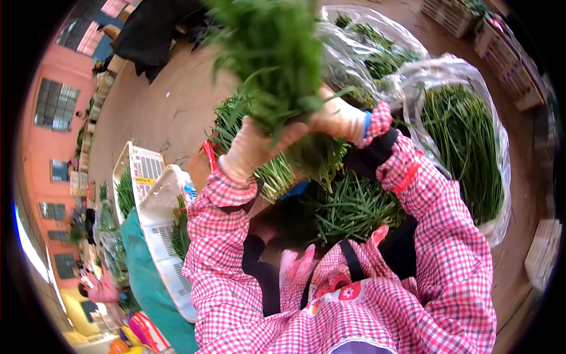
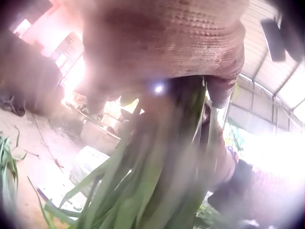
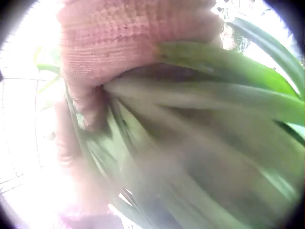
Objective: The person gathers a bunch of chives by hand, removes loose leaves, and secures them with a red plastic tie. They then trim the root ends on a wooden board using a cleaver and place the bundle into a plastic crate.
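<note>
A large bunch of long-leaved greens (image 1: 265, 53), blurred at the top, is held up in front of the body by both gloved hands. My left hand (image 1: 250, 150) grips its lower end from the left. From the other side my right hand (image 1: 339, 118) grips the same end, the two hands close together. In the left wrist view, the left glove (image 2: 167, 43) curls over long flat leaves (image 2: 138, 186). The right wrist view has the right glove (image 3: 133, 43) closed round broad leaves (image 3: 190, 143). Palms and some fingertips are hidden behind leaves.
Beneath the hands lie greens with pale stems (image 1: 274, 177) and a heap of narrow leaves (image 1: 354, 206). To the right stand clear plastic bags (image 1: 498, 171) full of greens. White plastic crates (image 1: 168, 236) and a teal cloth (image 1: 141, 265) are at the left.
</note>
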A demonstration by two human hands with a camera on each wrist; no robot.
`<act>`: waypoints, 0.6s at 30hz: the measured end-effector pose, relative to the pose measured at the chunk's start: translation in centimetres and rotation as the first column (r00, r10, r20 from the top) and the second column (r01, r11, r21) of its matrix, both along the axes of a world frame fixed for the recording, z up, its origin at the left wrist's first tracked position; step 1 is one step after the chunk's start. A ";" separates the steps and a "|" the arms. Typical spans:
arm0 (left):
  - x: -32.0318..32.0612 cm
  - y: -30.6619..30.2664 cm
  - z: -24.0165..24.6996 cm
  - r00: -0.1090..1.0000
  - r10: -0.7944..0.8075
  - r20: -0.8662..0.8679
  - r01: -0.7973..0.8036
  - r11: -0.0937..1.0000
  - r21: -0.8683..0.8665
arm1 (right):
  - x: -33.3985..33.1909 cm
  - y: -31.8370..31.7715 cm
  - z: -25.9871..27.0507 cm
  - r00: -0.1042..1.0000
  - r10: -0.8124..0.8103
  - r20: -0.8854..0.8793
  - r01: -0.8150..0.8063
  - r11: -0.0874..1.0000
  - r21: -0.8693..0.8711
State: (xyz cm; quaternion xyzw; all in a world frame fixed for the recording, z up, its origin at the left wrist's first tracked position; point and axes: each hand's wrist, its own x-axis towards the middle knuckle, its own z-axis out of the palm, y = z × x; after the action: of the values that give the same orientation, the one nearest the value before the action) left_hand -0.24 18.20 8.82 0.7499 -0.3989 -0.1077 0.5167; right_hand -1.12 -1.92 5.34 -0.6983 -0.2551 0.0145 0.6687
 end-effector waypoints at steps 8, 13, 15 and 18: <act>-8.4 2.2 1.5 0.962 0.253 -0.103 -0.254 0.967 0.004 | -5.4 5.9 -0.8 0.979 0.206 0.009 -0.196 0.944 -0.266; -13.9 5.1 -1.8 0.877 0.330 -0.349 -0.397 0.907 -0.139 | -11.0 8.0 -2.4 0.984 0.173 -0.042 -0.177 0.975 -0.131; -15.5 6.8 -2.2 0.816 0.175 -0.550 -0.390 0.869 -0.303 | -12.7 6.8 -2.3 0.861 0.416 -0.293 -0.456 0.886 -0.082; -17.2 10.7 -2.5 0.839 -0.051 -0.541 -0.312 0.770 -0.556 | -14.3 6.2 -5.1 0.809 0.490 -0.326 -0.559 0.813 -0.163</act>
State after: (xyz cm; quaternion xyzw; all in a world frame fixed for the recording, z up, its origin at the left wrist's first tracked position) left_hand -17.45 28.85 6.37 0.5034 -0.1988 -0.1328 0.8303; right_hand -15.43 4.29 0.28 -0.6699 -0.3423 0.3265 0.5722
